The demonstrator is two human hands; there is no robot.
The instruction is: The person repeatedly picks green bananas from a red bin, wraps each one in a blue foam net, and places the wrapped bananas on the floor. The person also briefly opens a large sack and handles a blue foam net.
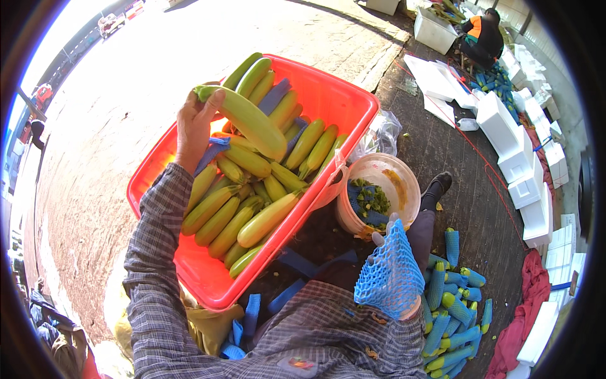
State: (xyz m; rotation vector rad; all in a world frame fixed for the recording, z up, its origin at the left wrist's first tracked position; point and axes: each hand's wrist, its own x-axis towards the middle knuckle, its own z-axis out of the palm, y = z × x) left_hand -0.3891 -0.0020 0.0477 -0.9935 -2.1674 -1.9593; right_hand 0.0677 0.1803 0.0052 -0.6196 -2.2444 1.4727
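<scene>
My left hand (196, 113) grips a pale green zucchini (253, 123) near its stem end, above a red plastic crate (322, 85). Many more zucchini (270, 218) lie in the crate, with pieces of blue foam netting among them. A blue foam net sleeve (390, 275) is stretched over my right hand (383, 246), whose gloved fingertips show past the net's edge. Just beyond that hand stands a white plastic bucket (409, 180) with green trimmings and blue netting inside. To the right, a pile of zucchini in blue net sleeves (457, 308) lies on the floor.
Loose blue sleeves (252, 312) lie below the crate. White foam boxes (521, 166) and a red cloth (523, 312) line the right side. A clear plastic bag (381, 135) sits behind the bucket. Another person (480, 38) sits at the upper right beside a white bin (433, 33).
</scene>
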